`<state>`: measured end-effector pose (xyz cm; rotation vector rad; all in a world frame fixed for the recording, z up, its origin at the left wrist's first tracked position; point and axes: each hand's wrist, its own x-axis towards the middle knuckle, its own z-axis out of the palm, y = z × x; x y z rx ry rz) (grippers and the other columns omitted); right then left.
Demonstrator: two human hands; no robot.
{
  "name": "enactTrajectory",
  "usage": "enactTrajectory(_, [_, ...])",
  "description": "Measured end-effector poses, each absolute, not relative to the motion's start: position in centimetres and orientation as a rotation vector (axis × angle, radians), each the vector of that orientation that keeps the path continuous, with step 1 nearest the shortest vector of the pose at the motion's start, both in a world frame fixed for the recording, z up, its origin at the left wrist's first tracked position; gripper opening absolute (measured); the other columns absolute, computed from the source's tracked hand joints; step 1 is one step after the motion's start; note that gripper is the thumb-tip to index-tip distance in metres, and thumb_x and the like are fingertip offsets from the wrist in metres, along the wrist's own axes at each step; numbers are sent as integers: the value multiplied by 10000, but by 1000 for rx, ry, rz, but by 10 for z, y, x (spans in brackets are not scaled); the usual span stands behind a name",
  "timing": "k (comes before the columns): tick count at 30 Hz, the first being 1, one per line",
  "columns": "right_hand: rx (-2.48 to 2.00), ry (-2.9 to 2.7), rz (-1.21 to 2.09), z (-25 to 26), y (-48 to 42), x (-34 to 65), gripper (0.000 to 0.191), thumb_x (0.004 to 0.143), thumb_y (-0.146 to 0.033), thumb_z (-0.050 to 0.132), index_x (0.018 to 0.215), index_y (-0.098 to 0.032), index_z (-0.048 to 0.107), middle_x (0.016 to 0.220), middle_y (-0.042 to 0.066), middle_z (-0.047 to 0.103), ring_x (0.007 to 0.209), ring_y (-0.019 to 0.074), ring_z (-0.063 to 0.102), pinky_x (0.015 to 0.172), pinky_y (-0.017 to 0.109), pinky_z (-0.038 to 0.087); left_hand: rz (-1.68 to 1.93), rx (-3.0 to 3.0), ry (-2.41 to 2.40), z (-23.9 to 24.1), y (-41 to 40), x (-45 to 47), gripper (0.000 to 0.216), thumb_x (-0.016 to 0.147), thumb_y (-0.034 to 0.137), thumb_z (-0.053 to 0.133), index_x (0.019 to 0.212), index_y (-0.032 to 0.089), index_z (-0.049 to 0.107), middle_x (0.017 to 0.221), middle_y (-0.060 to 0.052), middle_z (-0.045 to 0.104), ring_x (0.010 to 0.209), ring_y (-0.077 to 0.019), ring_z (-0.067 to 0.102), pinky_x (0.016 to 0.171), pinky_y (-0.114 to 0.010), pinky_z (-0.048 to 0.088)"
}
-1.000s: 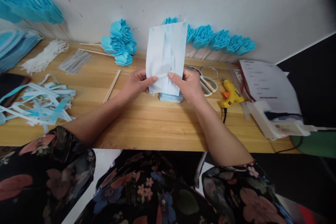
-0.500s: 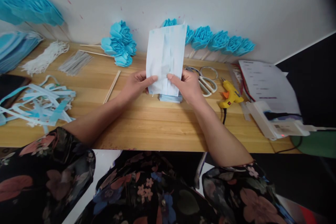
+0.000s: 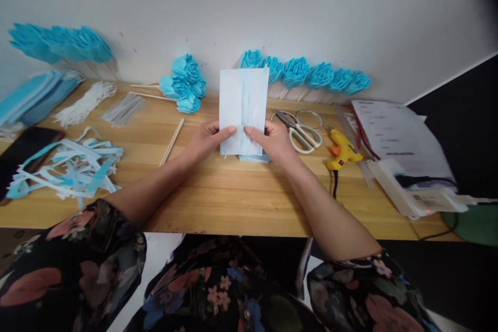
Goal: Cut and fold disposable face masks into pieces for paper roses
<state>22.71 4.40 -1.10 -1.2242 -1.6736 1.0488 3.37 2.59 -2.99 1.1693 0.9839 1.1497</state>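
Both my hands hold one pale blue-white sheet (image 3: pixel 243 109) upright over the wooden table (image 3: pixel 233 197). My left hand (image 3: pixel 208 140) pinches its lower left edge, thumb in front. My right hand (image 3: pixel 274 141) pinches its lower right edge the same way. Under the sheet, a small stack of blue sheets (image 3: pixel 254 157) lies on the table, mostly hidden by my right hand.
Scissors (image 3: pixel 301 129) and a yellow glue gun (image 3: pixel 342 149) lie right of my hands. Blue paper flowers (image 3: pixel 187 83) line the wall. A wooden stick (image 3: pixel 173 134), cut strips (image 3: pixel 73 163), white loops (image 3: pixel 83 106), papers (image 3: pixel 392 129) and a white device (image 3: pixel 416 194) surround the work spot.
The sheet has come down lower and stands more squarely between my hands; my thumbs have drawn closer together. The camera has tilted, shifting the scene downward.
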Motion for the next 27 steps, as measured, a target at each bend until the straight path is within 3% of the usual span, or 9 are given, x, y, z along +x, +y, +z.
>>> enactTrajectory(4, [-1173, -1674, 1095, -12, 43, 226, 417, 774, -546, 680, 626, -187, 527, 594, -38, 418, 573, 100, 360, 511, 249, 266, 1164, 1149, 977, -31, 29, 33, 517, 664, 518, 858, 1020, 161, 743, 1010, -90, 782, 836, -220, 723, 734, -322, 583])
enactTrajectory(10, [-1097, -1669, 1139, -4, 41, 232, 559, 866, -662, 562, 576, -206, 423, 555, -45, 381, 551, 104, 379, 529, 252, 302, 1154, 1132, 1080, -32, 28, 28, 452, 662, 521, 854, 927, 167, 762, 933, -88, 788, 791, -242, 723, 729, -370, 593])
enactTrajectory(15, [-1135, -1628, 1247, 2, 44, 237, 442, 803, -621, 666, 735, -186, 617, 615, -33, 521, 562, 113, 455, 548, 247, 348, 1197, 1087, 1133, -25, 28, 27, 470, 622, 535, 872, 881, 160, 756, 897, -80, 790, 752, -224, 707, 712, -353, 582])
enactTrajectory(21, [-1160, -1641, 1217, -2, 45, 235, 411, 785, -567, 678, 654, -197, 558, 566, -44, 454, 530, 100, 380, 503, 247, 275, 1146, 1097, 1220, -18, 25, 30, 619, 520, 649, 859, 833, 126, 748, 851, -92, 778, 740, -245, 700, 653, -333, 568])
enactTrajectory(27, [-1154, -1629, 1235, -5, 42, 232, 384, 808, -544, 678, 670, -204, 565, 573, -45, 429, 529, 101, 368, 498, 255, 280, 1052, 1113, 1289, -18, 24, 31, 575, 499, 614, 859, 777, 122, 757, 809, -106, 770, 714, -257, 692, 632, -346, 564])
